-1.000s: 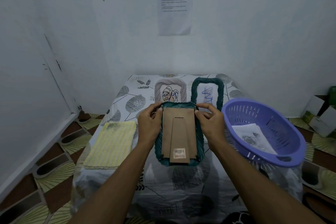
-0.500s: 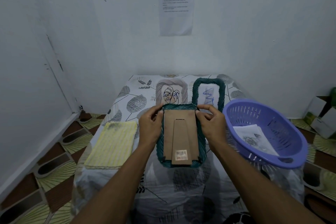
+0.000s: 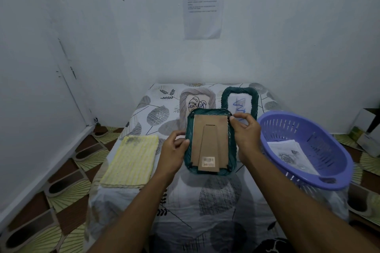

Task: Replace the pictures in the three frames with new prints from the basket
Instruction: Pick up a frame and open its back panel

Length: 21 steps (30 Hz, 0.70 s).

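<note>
Cardboard back up, long axis pointing away, the green frame [image 3: 209, 139] is held over the table [image 3: 216, 201] — left hand [image 3: 173, 150] gripping its left edge, right hand [image 3: 246, 135] pinching the far corner, nearer the basket [image 3: 329, 182].

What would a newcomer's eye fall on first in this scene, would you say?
The green woven frame, held back-up at centre with its cardboard backing showing, stands out first; the left hand grips its left edge and the right hand pinches its top right corner. Next comes the purple basket on the right, with paper prints inside.
</note>
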### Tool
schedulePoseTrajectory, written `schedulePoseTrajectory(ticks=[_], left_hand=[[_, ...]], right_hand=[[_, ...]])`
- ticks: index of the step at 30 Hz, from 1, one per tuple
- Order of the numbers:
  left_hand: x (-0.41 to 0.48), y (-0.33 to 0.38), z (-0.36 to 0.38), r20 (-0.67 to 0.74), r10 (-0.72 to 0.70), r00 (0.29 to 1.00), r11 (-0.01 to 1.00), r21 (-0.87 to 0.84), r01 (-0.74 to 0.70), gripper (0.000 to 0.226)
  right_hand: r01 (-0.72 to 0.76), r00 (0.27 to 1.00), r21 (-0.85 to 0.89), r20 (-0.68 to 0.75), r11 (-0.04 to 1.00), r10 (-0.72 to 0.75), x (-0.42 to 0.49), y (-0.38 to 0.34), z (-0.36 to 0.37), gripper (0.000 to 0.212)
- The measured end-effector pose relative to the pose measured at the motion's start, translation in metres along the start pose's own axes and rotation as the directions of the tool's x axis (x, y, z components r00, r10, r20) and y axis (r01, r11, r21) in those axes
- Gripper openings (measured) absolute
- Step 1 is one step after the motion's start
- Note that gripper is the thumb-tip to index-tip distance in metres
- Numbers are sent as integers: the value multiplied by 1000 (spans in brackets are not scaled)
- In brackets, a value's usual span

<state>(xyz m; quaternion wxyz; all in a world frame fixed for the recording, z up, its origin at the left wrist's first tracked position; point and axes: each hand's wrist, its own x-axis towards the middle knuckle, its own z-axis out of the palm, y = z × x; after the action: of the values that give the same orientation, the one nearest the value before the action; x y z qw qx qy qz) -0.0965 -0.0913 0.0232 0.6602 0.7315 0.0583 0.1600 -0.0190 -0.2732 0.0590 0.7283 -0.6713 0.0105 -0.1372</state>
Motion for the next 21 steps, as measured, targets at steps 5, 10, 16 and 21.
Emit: schedulePoseTrajectory(ticks=[5, 10, 16, 21], left_hand=[[10, 5, 1, -206, -32, 978, 994, -110, 9, 12], [17, 10, 6, -244, 31, 969, 997, -61, -48, 10], [5, 13, 7, 14, 72, 997, 997, -27, -72, 37], [0, 8, 2, 84, 60, 995, 997, -61, -55, 64]], right_hand=[[-9, 986, -117, 164, 993, 28, -21, 14, -6, 23], [-38, 955, -132, 288, 991, 75, -45, 34, -15, 46], [-67, 949, -81, 304, 994, 89, -39, 35, -23, 52], [-46, 934, -121, 346, 992, 86, -32, 38, -30, 52]])
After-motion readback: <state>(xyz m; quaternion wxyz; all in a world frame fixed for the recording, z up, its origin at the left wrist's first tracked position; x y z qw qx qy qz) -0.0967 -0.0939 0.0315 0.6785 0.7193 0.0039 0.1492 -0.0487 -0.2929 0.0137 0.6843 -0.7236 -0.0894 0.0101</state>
